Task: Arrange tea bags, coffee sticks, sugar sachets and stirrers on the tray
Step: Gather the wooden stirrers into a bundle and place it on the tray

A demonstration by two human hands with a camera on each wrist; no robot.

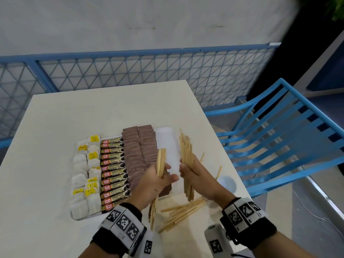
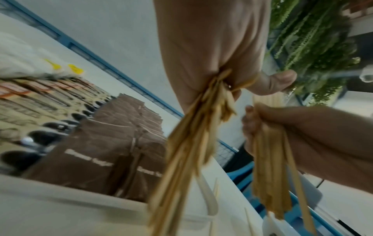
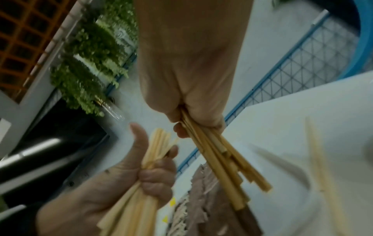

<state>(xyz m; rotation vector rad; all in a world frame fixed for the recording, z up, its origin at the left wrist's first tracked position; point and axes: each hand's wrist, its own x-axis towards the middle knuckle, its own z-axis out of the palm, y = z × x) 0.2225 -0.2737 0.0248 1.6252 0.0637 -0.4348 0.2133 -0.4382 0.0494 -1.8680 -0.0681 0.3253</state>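
A white tray (image 1: 168, 134) on the table holds tea bags (image 1: 85, 174) at its left, then coffee sticks (image 1: 113, 174), then brown sugar sachets (image 1: 138, 148). Its right strip is bare. My left hand (image 1: 158, 180) grips a bundle of wooden stirrers (image 1: 161, 162) above the tray's near part. My right hand (image 1: 193, 169) grips a second, bigger bundle of stirrers (image 1: 186, 146) just to the right. More loose stirrers (image 1: 183, 211) lie on the table near the tray's front right corner. The wrist views show each hand (image 2: 218, 67) (image 3: 191, 99) curled round its bundle.
A small white bowl (image 1: 227, 183) sits on the table right of my right hand. A white cylinder (image 1: 214, 237) stands at the near edge. A blue slatted chair (image 1: 279, 138) is right of the table, and a blue mesh fence (image 1: 130, 69) behind it.
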